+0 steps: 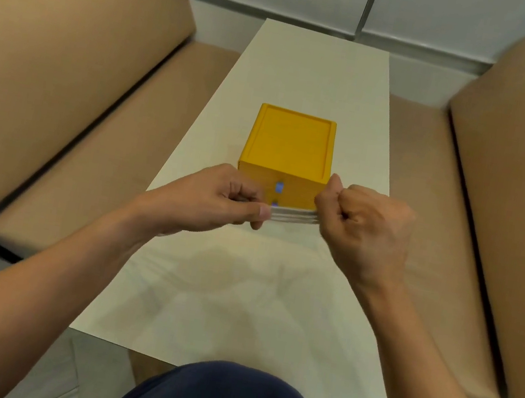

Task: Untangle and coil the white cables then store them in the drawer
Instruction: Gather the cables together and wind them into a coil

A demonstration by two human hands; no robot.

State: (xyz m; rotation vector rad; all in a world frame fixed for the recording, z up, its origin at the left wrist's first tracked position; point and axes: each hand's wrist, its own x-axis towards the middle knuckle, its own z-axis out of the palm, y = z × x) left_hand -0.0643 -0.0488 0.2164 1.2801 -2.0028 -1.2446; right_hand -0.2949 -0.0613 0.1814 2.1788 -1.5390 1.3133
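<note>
The left hand pinches one end of the white cables between thumb and curled fingers. The right hand is closed in a fist round the other end. Between them several strands run side by side, pulled straight, with their long axis left to right across the middle of the frame.

Just above and behind this span sits the yellow drawer box on the worktop. Its front faces the person, and both drawers look closed. The upper blue knob shows clear, while the lower knob peeps over the strands. The bundle lies parallel to the drawer front and directly before it, with both hands about equally near. As I judge it, one hand must let go to pull a knob. Tan seats flank the worktop.
</note>
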